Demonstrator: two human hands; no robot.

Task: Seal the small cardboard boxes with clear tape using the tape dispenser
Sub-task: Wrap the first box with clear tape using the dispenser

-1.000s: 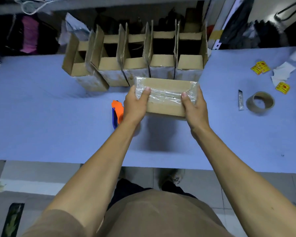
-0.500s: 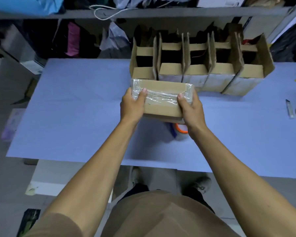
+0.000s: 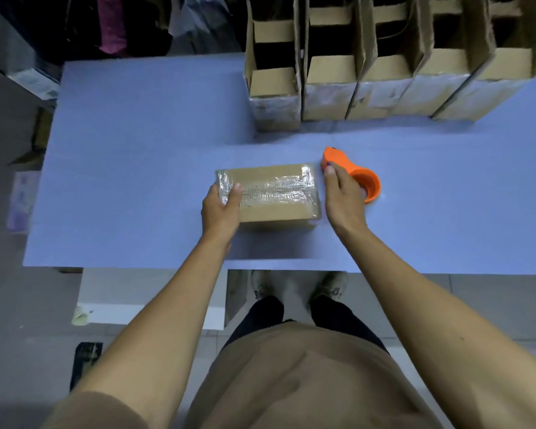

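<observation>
A small brown cardboard box (image 3: 273, 196) lies flat on the blue table, shut, clear tape wrapped crinkled across its top and both ends; just right of it rests an orange tape dispenser (image 3: 351, 173), handle pointing away; five open-flapped boxes (image 3: 381, 72) stand in a row behind.

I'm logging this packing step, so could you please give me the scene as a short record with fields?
surface: blue table
taped box: lying flat on the table, clear tape across its top
left hand: grips the box's left end
right hand: on the orange tape dispenser, right of the box
open boxes: row at the table's far edge, flaps up
</observation>
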